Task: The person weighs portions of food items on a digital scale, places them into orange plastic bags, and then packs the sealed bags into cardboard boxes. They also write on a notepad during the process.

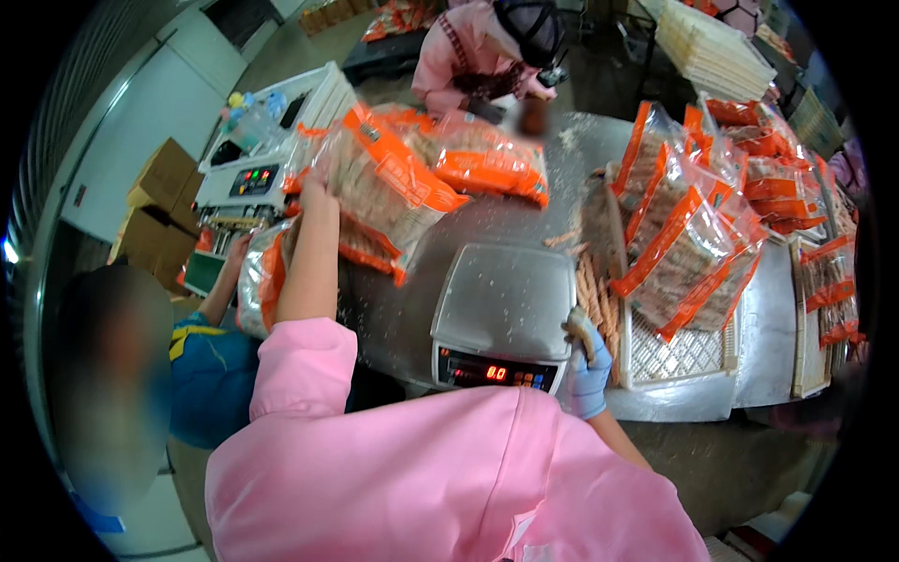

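My bare left hand [316, 192] is closed on the top of a clear-and-orange bag [393, 178] of pale sticks, part of a pile left of the steel scale [501, 290]. My right hand [585, 361], in a light blue glove, is closed at the scale's right edge, beside loose brown sticks [604, 309]; whatever its fingers hold is unclear. More filled bags lie behind my left hand [487, 159], and others stand in a white mesh tray [679, 351] to the right of the sticks.
A co-worker in pink [464, 56] bends over the far side of the steel table [487, 225]. Another person in blue [211, 384] is at my left, near a second scale [248, 178] and cardboard boxes [150, 225]. Stacked trays [712, 56] and more bags [777, 187] are at the right.
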`<state>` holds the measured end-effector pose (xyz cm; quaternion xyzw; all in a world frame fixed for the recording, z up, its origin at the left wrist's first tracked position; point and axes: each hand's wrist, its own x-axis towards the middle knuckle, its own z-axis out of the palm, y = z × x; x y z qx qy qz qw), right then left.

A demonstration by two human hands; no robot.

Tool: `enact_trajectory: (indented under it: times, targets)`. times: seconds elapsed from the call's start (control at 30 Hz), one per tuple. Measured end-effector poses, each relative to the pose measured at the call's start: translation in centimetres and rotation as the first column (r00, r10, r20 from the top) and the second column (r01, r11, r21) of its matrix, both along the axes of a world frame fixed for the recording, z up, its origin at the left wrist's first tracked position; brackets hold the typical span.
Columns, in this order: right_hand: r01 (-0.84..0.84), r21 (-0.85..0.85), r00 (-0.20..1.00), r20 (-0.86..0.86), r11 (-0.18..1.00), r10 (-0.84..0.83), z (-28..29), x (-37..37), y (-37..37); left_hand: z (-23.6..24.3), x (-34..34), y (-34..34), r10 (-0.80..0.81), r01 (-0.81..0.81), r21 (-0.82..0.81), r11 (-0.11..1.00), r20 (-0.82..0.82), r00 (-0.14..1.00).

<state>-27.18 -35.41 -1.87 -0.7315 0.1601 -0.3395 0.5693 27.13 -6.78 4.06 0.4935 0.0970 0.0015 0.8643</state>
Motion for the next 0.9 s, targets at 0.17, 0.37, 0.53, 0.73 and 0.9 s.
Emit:
enact_trajectory:
  times: [0.17, 0.37, 0.53, 0.73, 0.9]
  targets:
    - [0.103, 0.021, 0.983, -0.158, 0.994, -0.098, -4.6, -3.6, -4.3, -7.2, -0.6, -1.1, -0.077, 0.077, -0.003, 0.997, -0.085, 0.993]
    - [0.431, -0.574, 0.841, -0.026, 0.697, -0.541, 0.9, -6.1, -20.7, -8.7, -4.8, -1.9, 0.053, -0.048, 0.028, 0.998, -0.193, 0.98]
    - [0.361, -0.51, 0.9, -0.03, 0.781, -0.435, 4.2, -3.6, -35.4, -13.0, -5.2, -1.1, -0.223, 0.209, -0.101, 0.973, -0.167, 0.96]
    - [-0.148, -0.779, 0.659, -0.537, 0.609, -0.526, 4.1, 3.5, -38.9, -12.9, -14.2, -3.2, -0.192, 0.209, 0.074, 0.975, -0.182, 0.964]
    - [-0.01, -0.727, 0.913, -0.286, 0.686, -0.289, 7.5, 2.0, -32.8, -7.4, -29.4, -5.7, -0.036, -0.052, 0.501, 0.864, 0.165, 0.986]
